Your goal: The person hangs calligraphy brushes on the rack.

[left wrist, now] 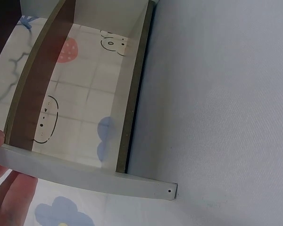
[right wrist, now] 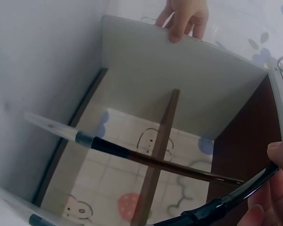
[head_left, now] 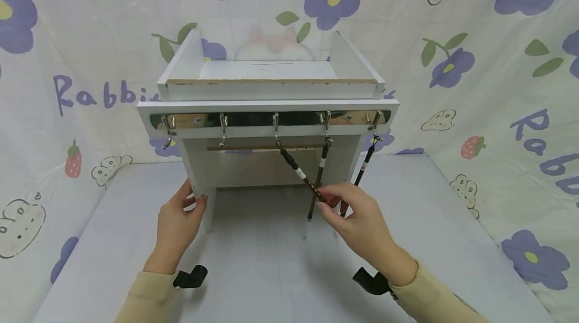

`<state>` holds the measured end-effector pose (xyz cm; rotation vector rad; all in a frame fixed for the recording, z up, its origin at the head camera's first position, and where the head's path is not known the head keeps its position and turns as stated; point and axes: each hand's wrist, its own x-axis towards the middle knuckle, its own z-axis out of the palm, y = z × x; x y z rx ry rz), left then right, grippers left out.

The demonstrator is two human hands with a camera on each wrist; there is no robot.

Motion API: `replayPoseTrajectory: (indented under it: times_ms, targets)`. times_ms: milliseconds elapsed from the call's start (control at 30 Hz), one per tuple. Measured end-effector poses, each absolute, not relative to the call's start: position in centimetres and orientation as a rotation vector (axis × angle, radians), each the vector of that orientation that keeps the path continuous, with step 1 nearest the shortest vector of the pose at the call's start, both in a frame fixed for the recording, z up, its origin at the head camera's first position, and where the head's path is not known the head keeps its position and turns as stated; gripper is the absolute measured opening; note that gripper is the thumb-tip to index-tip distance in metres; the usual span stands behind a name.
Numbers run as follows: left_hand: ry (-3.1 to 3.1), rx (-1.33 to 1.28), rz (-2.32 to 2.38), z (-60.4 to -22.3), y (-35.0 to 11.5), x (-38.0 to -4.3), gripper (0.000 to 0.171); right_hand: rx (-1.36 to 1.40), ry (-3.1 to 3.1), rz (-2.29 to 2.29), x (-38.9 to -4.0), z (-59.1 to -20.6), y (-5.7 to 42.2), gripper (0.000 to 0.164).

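My right hand pinches the lower part of a slim dark calligraphy brush between thumb and forefinger. This brush slants down from the middle hook, its cord loop at the hook's tip. A second brush hangs from the hook to the right, a third brush from the rightmost hook, passing behind my fingers. In the right wrist view a clear cap covers one brush's tip. My left hand grips the left side panel of the white wooden shelf, thumb on its front edge.
A metal hook strip runs along the shelf's front board; its two left hooks carry nothing. An open-fronted tray section tops the shelf. A crossbar spans its back. The white table meets a printed cloth backdrop.
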<state>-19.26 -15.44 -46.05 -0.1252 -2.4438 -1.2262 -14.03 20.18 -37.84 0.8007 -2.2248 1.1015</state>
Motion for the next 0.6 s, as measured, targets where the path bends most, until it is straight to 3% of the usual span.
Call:
replayPoseTrajectory:
  times_ms: [600]
  targets:
    - [-2.44, -0.123, -1.224, -45.78, -15.38, -19.05, 0.051, 0.785, -2.239, 1.09, -14.0, -37.67, 19.96, 0.025]
